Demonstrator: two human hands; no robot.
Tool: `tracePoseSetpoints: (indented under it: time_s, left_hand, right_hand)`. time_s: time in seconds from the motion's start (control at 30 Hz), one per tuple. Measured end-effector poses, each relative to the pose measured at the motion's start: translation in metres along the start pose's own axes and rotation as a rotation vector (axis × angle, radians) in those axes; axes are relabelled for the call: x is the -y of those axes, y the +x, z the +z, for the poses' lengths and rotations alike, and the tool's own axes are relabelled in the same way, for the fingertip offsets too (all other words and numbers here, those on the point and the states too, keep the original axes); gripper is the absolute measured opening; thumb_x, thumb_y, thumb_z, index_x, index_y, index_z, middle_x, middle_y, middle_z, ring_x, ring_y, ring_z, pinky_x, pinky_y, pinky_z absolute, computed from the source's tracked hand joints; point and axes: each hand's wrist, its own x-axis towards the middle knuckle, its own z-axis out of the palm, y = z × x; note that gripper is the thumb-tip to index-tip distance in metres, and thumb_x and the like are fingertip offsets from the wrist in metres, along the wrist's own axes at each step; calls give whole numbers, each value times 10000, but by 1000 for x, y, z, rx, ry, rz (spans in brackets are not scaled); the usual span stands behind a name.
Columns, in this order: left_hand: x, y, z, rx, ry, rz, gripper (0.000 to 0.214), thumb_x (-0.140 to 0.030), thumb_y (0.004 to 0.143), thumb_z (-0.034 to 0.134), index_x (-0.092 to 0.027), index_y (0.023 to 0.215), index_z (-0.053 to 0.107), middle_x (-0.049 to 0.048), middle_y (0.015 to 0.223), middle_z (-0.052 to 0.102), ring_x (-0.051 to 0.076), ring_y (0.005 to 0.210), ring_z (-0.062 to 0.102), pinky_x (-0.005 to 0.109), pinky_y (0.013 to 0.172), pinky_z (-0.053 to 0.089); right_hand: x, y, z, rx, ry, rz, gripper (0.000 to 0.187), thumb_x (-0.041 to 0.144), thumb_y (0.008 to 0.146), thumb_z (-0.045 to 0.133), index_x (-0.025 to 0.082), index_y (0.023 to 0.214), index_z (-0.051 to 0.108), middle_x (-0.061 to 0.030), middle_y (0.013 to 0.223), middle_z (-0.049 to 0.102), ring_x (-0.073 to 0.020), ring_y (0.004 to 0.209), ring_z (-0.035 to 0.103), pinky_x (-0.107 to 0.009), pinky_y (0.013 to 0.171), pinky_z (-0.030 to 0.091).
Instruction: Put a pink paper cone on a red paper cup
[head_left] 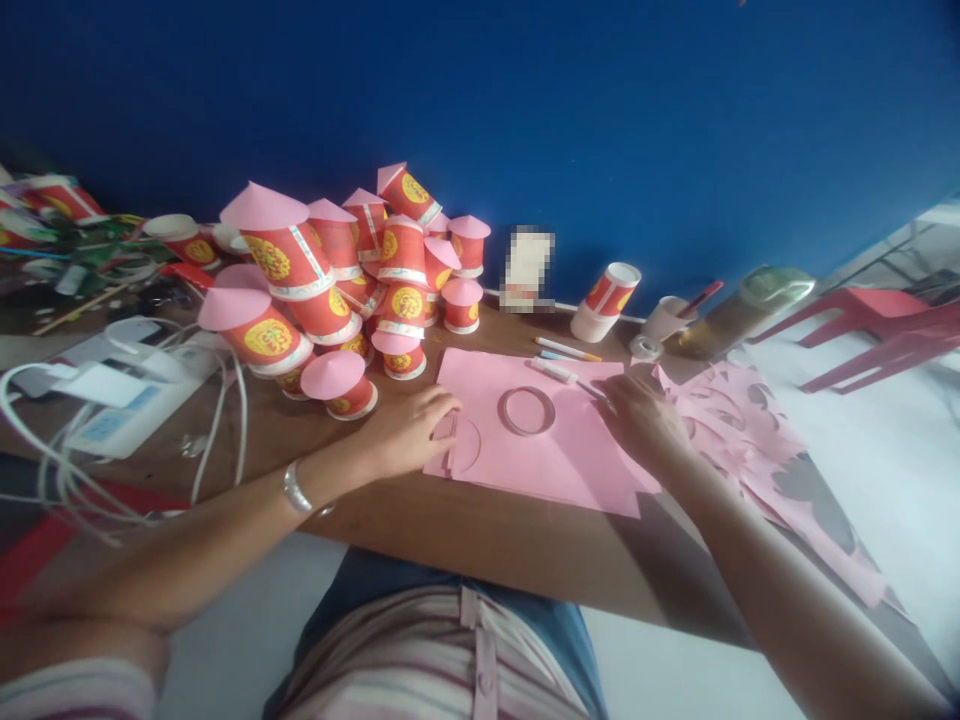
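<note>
My left hand (pixel 415 428) rests at the left edge of the stacked pink paper (pixel 577 470), its fingers apart on a piece with a drawn round outline. At the paper's right side my right hand (pixel 646 415) is closed, palm down. A slim grey pointed thing (pixel 598 393), which looks like scissors blades, sticks out from its fingers; the handles are hidden. Between the hands a ring-shaped tape roll (pixel 527 411) lies flat on the paper. Just beyond it is a white marker (pixel 553 370), with two thin pens (pixel 568 349) behind.
Red paper-cup lanterns with pink cone tops (pixel 401 305) are piled at the back left. A power strip (pixel 142 385) with white cables lies left. Cut pink scraps (pixel 739 420) spread rightward. A red-and-white cup (pixel 606 302), small tape roll (pixel 646 347) and bottle (pixel 739 310) stand behind.
</note>
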Motion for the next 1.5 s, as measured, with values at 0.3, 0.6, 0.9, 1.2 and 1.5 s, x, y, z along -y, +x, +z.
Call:
tracePoseSetpoints:
  time_s: [0.3, 0.6, 0.9, 1.2, 1.5]
  left_hand:
    - [-30, -27, 15, 7, 178, -20, 276, -442, 899, 709, -196, 1008, 648, 91, 1183, 717, 268, 939, 737, 349, 741, 553]
    - [-36, -37, 26, -12, 205, -7, 371, -469, 864, 751, -182, 1069, 635, 110, 1226, 664, 241, 909, 714, 324, 684, 543]
    - [-34, -35, 28, -1, 82, 22, 131, -312, 919, 700, -191, 937, 653, 42, 1006, 695, 192, 850, 701, 285, 698, 512]
    - [-35, -36, 28, -22, 14, 63, 102, -226, 947, 640, -191, 852, 649, 21, 912, 695, 158, 781, 666, 258, 687, 484]
    - [-35, -32, 27, -5, 88, 71, 110, -275, 920, 703, -179, 937, 653, 49, 1006, 703, 204, 852, 696, 298, 705, 502]
  right_hand:
    - [21, 62, 26, -10, -28, -34, 331, 152, 983, 425, 176, 1085, 740, -136, 970, 723, -273, 930, 627, -334, 664, 419]
    - [42, 23, -3, -103, 153, -169, 281, 260, 1022, 509, 180, 1243, 661, -124, 1187, 721, -271, 1052, 644, -362, 790, 506]
    - [76, -4, -16, -37, 251, -343, 192, 155, 955, 622, 164, 1135, 688, -129, 1095, 729, -268, 1024, 641, -361, 826, 520]
    - [64, 7, -20, -114, 107, -360, 253, 106, 992, 505, 176, 908, 734, -92, 905, 716, -231, 872, 603, -343, 780, 437]
    - [-38, 13, -7, 22, -158, 123, 261, 154, 948, 490, 134, 949, 750, -182, 973, 730, -336, 954, 639, -424, 796, 460]
